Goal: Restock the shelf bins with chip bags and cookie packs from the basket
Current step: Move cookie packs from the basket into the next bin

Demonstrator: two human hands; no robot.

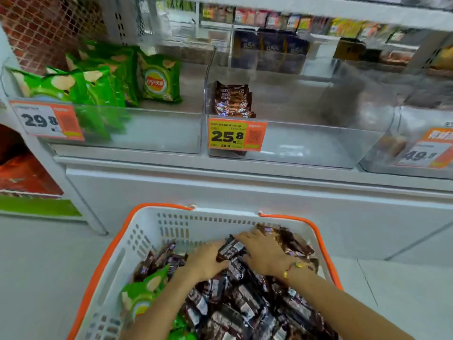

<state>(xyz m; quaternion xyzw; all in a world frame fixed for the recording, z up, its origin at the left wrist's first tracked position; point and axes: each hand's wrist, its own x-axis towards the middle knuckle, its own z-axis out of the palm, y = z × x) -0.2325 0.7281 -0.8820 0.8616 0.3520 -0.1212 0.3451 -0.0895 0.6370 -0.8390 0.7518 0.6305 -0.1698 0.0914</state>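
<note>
Dark brown glossy foil cookie pack with white print [230,249] sits between both hands at the far middle of the basket, on top of the heap. Pack is oblong, long axis running from near-left up to far-right, far end tilted up a bit. Left hand [207,262] comes in palm down, fingers curled onto the pack's left side, gripping it. Right hand [263,253] lies over the pack's right side, fingers spread and bent down, tips at its far end; looks like a hold, but the contact under the palm is hidden. Right wrist carries a thin beaded bracelet with yellow charms [293,267]. Both forearms reach forward from the bottom edge and converge on the pack.

White perforated plastic basket with orange rim and handles [171,224] stands on the grey floor, full of the same brown packs [245,305], lying every which way. Green chip bags [142,293] sit at its near-left corner.

Above, clear plastic middle shelf bin with orange 25.8 tag [306,143] holds a short row of brown packs standing on edge [232,100] at its left wall. Left clear bin with 29.8 tag [147,131] holds upright green chip bags [98,82]
</note>
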